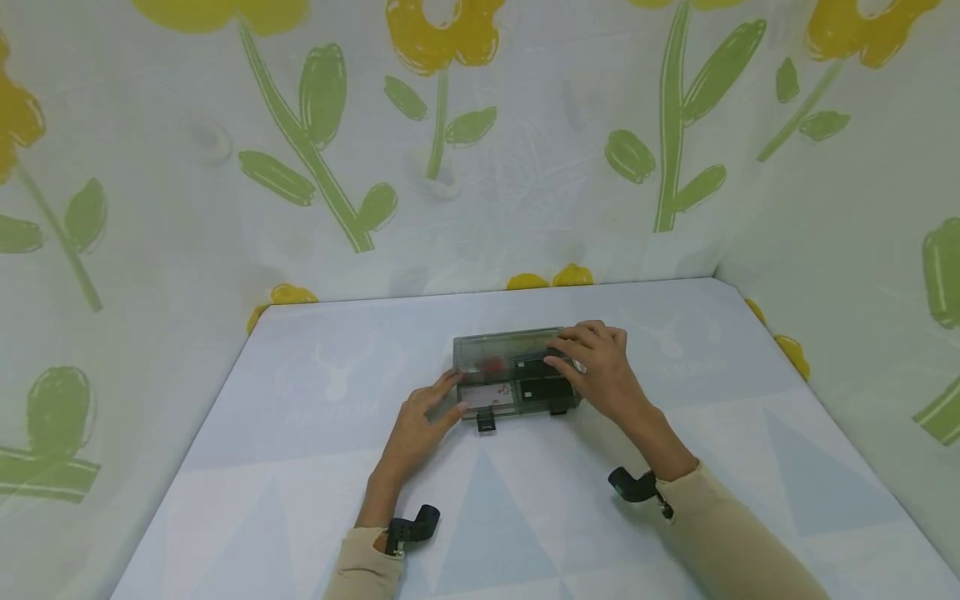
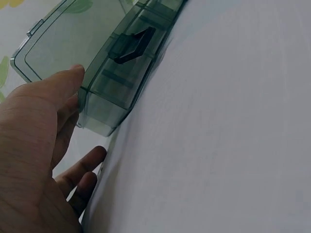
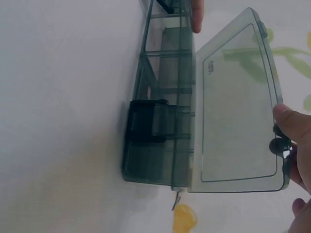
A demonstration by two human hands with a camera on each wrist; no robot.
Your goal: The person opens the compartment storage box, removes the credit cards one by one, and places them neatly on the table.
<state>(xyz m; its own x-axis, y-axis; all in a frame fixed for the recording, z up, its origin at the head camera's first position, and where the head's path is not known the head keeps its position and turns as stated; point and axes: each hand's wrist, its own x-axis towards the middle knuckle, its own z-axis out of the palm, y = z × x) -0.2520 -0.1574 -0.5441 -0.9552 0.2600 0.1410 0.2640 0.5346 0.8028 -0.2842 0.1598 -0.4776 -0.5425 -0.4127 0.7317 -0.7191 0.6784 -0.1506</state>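
Observation:
A see-through grey-green compartment box (image 1: pixel 487 408) sits on the table with its lid (image 3: pixel 238 107) raised on the far side. My left hand (image 1: pixel 415 427) holds the box's left end, thumb at the rim in the left wrist view and two other fingers low beside the table. My right hand (image 1: pixel 598 367) pinches the lid's free edge near its right end, thumb on one face. A black latch (image 2: pixel 133 46) hangs at the front left; another black latch (image 3: pixel 146 121) is at the front right. Inside show a pale patterned piece (image 1: pixel 486 395) and a black item (image 1: pixel 546 389).
The box stands towards the back of a white and pale blue table cover (image 1: pixel 315 517). Behind and at both sides hangs a curtain (image 1: pixel 525 208) printed with yellow flowers. A black wrist camera (image 1: pixel 414 525) sits on the left wrist, another wrist camera (image 1: pixel 633 485) on the right.

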